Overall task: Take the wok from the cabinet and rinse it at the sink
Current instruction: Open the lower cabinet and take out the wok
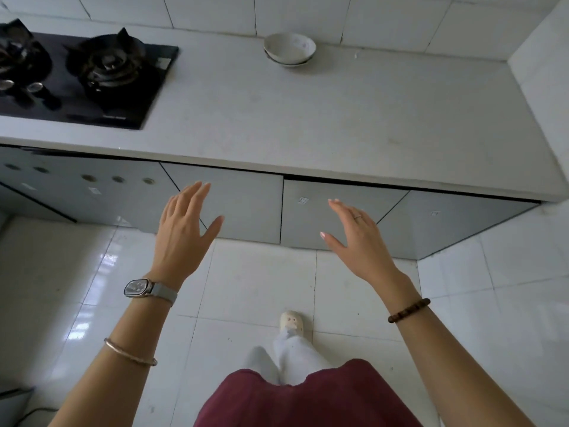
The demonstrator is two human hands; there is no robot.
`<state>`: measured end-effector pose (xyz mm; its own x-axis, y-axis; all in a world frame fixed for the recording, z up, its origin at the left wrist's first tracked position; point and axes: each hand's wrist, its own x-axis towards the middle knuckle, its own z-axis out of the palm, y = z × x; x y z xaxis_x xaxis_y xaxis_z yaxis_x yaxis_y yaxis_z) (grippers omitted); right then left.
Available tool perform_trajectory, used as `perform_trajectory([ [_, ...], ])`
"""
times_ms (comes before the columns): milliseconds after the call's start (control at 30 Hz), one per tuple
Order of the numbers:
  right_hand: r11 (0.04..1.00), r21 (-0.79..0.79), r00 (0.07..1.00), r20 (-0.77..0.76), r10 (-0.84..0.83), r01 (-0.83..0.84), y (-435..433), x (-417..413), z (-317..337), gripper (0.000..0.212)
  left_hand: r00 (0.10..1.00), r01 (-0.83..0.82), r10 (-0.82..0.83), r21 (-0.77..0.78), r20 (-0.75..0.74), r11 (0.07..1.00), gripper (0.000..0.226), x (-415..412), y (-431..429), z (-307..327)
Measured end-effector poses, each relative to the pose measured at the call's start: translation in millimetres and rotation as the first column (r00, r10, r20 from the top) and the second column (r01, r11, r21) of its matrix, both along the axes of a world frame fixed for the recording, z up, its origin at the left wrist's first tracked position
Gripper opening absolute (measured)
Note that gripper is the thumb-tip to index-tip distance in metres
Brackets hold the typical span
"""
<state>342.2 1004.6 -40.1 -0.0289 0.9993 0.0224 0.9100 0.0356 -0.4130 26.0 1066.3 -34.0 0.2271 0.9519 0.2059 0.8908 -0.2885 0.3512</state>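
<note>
1. Nearest the lens, a maroon garment [308, 396] is seen at the bottom edge. Pale trousers [292, 349] and one cream slipper [291, 322] are planted on the floor below it.
2. On the left forearm a thin metal bangle [129, 352] is worn, and at the wrist a smartwatch [138, 288] on a grey band.
3. The left hand [184, 229] is held out in the air with straight fingers and the thumb spread. Nothing is gripped or touched.
4. The right hand [360, 238] is held out the same way, fingers straight and apart, with nothing in it. A ring [357, 216] is worn on one finger and a dark beaded bracelet [408, 310] at the wrist.
5. The wok is not seen, and its place cannot be told. Beyond the two hands, the grey cabinet doors [243, 204] under the counter are shut, and neither hand is in contact with them.
6. On the pale countertop [308, 118], a black two-burner gas hob [92, 81] is set at the left. Two stacked white bowls [289, 49] are placed further right, near the back wall.
7. The wall [369, 16] is faced with white tiles. The floor [261, 272] is laid with glossy white tiles in which light is reflected at the left.
</note>
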Motion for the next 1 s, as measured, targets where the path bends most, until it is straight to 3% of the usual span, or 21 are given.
perform_trajectory([
  [300,0.997,-0.056,0.998,-0.030,-0.052,0.051,62.8,16.3,-15.8,0.062,0.998,0.060,-0.060,0.005,0.009,0.998,0.060,31.2,78.3,-4.7],
  [400,0.979,-0.160,0.967,-0.198,-0.159,0.128,83.3,16.1,-25.9,0.061,0.996,0.093,-0.093,-0.026,-0.002,0.995,0.060,37.5,105.2,-11.9],
  [500,0.922,-0.286,0.836,-0.411,-0.364,0.261,103.8,10.4,-40.0,0.055,0.989,0.147,-0.148,-0.050,-0.020,0.988,0.060,43.4,134.0,-18.9],
  [567,0.834,-0.404,0.652,-0.524,-0.548,0.376,118.3,3.7,-52.4,0.044,0.980,0.196,-0.198,-0.064,-0.031,0.979,0.061,46.2,154.1,-22.9],
  [600,0.766,-0.484,0.507,-0.574,-0.643,0.423,125.9,-0.4,-58.4,0.034,0.974,0.218,-0.221,-0.069,-0.040,0.973,0.061,47.9,163.8,-24.7],
  [700,0.548,-0.727,-0.131,-0.643,-0.755,0.413,152.1,-10.4,-77.2,0.017,0.955,0.285,-0.290,-0.077,-0.066,0.955,0.060,54.2,189.3,-30.0],
  [767,0.486,-0.812,-0.436,-0.583,-0.685,0.322,165.7,-13.9,-87.3,0.020,0.938,0.332,-0.338,-0.077,-0.077,0.940,0.059,58.6,202.4,-34.0],
  [867,0.457,-0.857,-0.668,-0.486,-0.563,0.238,178.8,-18.8,-101.5,0.025,0.916,0.379,-0.388,-0.098,-0.101,0.920,0.060,62.7,217.3,-41.3],
  [1000,0.419,-0.887,-0.798,-0.392,-0.458,0.195,196.0,-23.5,-118.8,0.043,0.897,0.410,-0.426,-0.141,-0.116,0.901,0.061,66.5,228.2,-50.6],
])
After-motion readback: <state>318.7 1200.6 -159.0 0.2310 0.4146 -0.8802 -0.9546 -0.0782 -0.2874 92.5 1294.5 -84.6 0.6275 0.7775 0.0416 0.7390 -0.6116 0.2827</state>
